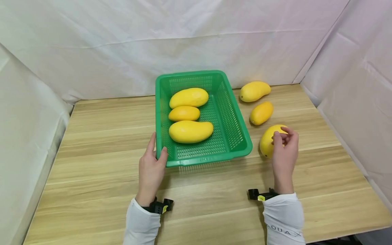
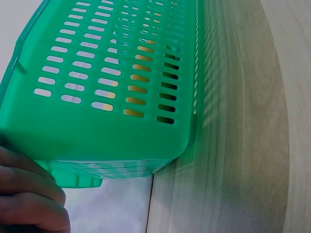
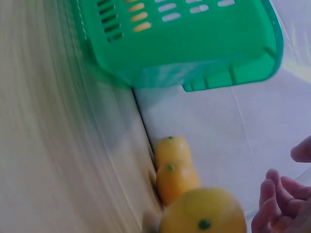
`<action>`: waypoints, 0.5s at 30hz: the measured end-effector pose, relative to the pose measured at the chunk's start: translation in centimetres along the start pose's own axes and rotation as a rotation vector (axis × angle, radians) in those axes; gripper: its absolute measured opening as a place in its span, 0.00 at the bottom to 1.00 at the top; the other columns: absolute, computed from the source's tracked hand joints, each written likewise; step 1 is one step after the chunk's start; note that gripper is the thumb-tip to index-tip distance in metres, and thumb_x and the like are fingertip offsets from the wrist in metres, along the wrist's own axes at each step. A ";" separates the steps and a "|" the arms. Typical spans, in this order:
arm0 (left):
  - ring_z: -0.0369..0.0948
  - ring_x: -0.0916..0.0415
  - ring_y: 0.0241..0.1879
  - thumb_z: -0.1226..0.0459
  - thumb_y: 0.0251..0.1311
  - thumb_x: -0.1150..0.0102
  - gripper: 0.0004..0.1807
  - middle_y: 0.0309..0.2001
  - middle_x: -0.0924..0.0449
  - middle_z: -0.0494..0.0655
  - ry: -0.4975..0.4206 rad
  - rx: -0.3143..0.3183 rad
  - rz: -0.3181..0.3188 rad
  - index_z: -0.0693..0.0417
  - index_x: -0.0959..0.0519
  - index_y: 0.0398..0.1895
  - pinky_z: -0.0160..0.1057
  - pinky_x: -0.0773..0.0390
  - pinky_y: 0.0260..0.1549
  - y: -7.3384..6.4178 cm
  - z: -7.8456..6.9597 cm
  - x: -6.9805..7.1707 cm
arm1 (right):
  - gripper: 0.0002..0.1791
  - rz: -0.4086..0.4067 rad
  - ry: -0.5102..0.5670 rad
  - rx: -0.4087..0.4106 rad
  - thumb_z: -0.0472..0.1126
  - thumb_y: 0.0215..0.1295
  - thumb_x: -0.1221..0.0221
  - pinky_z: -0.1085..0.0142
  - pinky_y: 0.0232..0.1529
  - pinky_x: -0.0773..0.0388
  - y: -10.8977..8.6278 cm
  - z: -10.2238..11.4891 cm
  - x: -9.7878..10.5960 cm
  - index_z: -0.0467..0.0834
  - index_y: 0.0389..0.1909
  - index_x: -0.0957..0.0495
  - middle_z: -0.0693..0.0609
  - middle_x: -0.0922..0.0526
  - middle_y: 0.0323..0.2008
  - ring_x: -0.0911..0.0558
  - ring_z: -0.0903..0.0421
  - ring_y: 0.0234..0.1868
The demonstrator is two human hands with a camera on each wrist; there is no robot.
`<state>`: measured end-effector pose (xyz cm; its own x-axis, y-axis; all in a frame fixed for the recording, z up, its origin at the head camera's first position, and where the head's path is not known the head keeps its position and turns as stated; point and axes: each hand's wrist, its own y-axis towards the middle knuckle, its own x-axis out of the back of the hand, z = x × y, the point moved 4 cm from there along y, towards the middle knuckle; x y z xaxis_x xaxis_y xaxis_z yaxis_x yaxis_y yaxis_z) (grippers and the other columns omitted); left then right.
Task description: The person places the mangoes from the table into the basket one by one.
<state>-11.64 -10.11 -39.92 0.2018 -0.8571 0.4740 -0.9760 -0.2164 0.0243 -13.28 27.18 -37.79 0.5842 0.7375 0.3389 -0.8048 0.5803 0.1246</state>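
My left hand (image 1: 151,170) grips the green plastic basket (image 1: 199,158) at its front left corner, thumb over the rim and fingers along the outside. Three yellow mangoes lie inside it: a large back mango (image 1: 189,98), a smaller middle mango (image 1: 184,113) and a large front mango (image 1: 190,131). Just above the nearest loose mango (image 1: 266,141) hovers my right hand (image 1: 284,149), its fingers loosely bent and thumb apart. In the right wrist view, a gap shows between the fingertips (image 3: 272,174) and that mango (image 3: 203,213); nothing is held.
Two more mangoes lie right of the basket, a small orange-yellow mango (image 1: 261,113) and a larger mango (image 1: 255,91) near the back edge. White cloth (image 1: 122,51) hangs behind and at both sides of the wooden table (image 1: 101,163).
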 end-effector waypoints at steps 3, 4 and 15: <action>0.37 0.45 0.06 0.57 0.61 0.51 0.32 0.12 0.30 0.44 -0.004 -0.006 0.007 0.41 0.48 0.68 0.34 0.44 0.04 0.0 -0.1 -0.2 | 0.18 -0.019 -0.069 -0.007 0.49 0.64 0.51 0.71 0.37 0.39 0.3 0.0 0.7 0.50 0.54 0.35 0.56 0.32 0.40 0.34 0.61 0.41; 0.37 0.45 0.06 0.56 0.61 0.51 0.32 0.11 0.31 0.44 -0.002 -0.009 0.010 0.41 0.48 0.68 0.34 0.44 0.04 0.1 -0.1 -0.2 | 0.18 -0.021 -0.088 -0.010 0.49 0.64 0.51 0.71 0.39 0.39 0.4 0.0 0.9 0.50 0.54 0.35 0.56 0.32 0.41 0.34 0.61 0.42; 0.39 0.44 0.06 0.55 0.61 0.52 0.32 0.14 0.26 0.45 -0.002 -0.003 0.023 0.41 0.49 0.68 0.35 0.44 0.04 -0.1 -0.1 0.1 | 0.29 0.120 -0.367 0.050 0.55 0.61 0.50 0.55 0.49 0.42 1.2 -0.6 0.8 0.40 0.57 0.35 0.44 0.37 0.54 0.40 0.48 0.55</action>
<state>-11.56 -10.19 -39.81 0.1799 -0.8625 0.4730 -0.9806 -0.1955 0.0166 -13.68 28.67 -37.95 0.4167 0.6213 0.6636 -0.8744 0.4735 0.1057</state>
